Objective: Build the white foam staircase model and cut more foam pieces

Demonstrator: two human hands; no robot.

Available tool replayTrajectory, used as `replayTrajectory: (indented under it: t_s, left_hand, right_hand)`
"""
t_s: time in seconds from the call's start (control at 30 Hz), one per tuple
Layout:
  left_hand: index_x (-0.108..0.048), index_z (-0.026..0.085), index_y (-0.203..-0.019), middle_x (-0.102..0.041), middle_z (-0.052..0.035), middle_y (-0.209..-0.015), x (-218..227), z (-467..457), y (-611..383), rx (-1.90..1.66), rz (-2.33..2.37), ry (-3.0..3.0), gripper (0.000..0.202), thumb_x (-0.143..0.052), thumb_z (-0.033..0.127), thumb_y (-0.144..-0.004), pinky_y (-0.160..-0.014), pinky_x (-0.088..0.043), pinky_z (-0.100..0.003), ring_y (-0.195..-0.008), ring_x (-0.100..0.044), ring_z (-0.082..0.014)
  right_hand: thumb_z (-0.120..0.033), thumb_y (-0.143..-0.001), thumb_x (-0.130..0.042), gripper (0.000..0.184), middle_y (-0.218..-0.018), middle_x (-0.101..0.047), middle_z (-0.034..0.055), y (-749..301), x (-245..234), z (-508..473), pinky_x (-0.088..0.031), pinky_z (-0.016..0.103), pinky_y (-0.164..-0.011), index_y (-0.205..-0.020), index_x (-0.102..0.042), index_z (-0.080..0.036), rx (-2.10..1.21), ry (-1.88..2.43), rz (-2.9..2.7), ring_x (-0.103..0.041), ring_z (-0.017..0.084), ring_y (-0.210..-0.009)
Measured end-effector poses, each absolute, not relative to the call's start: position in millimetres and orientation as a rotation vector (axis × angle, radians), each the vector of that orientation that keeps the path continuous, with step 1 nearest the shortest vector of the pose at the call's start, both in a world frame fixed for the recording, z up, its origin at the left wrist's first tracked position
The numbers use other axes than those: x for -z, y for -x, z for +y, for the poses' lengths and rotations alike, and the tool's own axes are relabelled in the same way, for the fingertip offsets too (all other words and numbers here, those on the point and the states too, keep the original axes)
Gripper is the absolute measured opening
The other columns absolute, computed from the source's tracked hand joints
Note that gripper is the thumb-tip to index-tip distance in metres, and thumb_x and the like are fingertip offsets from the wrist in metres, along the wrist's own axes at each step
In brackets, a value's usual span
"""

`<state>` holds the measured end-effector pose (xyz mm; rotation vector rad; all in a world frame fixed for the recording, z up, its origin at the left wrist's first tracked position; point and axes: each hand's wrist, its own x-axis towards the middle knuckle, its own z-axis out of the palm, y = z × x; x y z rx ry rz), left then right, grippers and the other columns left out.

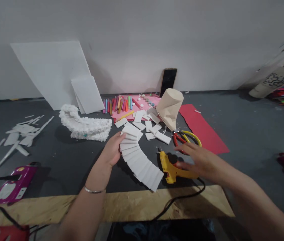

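Note:
My left hand [114,149] grips the upper end of a curved strip of overlapping white foam board pieces [138,159], thumb on top. The strip bends down to the right over the dark table. Over the handle of a yellow glue gun [168,169] is my right hand [193,155], fingers apart; whether it touches the gun I cannot tell. The gun lies on its side, nozzle toward the upper left. Just behind it rest pliers with red and yellow handles [193,135]. Loose white rectangles [162,137] lie scattered beyond the strip.
A fluffy white curved piece [89,125] and white scraps [22,132] lie at left, near a purple device [15,184]. Behind are crayons [119,104], a beige paper cup shape [170,105], a phone [168,80] and white boards [54,70]. Red paper [204,130] lies right; the gun's cord [177,199] crosses the front edge.

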<state>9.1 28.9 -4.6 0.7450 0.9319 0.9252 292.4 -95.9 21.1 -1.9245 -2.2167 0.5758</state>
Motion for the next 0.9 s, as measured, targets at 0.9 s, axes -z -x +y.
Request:
replayTrajectory:
  t_s: [0.9]
  left_hand:
    - [-0.071, 0.012, -0.096, -0.075, -0.0094, -0.092, 2.1, 26.7, -9.8, -0.881, 0.905, -0.791, 0.034, -0.078, 0.026, -0.066, -0.077, -0.049, -0.030, -0.083, -0.068, -0.0221]
  right_hand:
    - [-0.039, -0.085, -0.059, 0.021, -0.078, -0.067, 0.0014, -285.6, 4.5, -15.9, -0.045, 0.026, -0.063, -0.092, -0.063, -0.020, -1.135, 1.603, -1.585, -0.062, 0.016, -0.070]
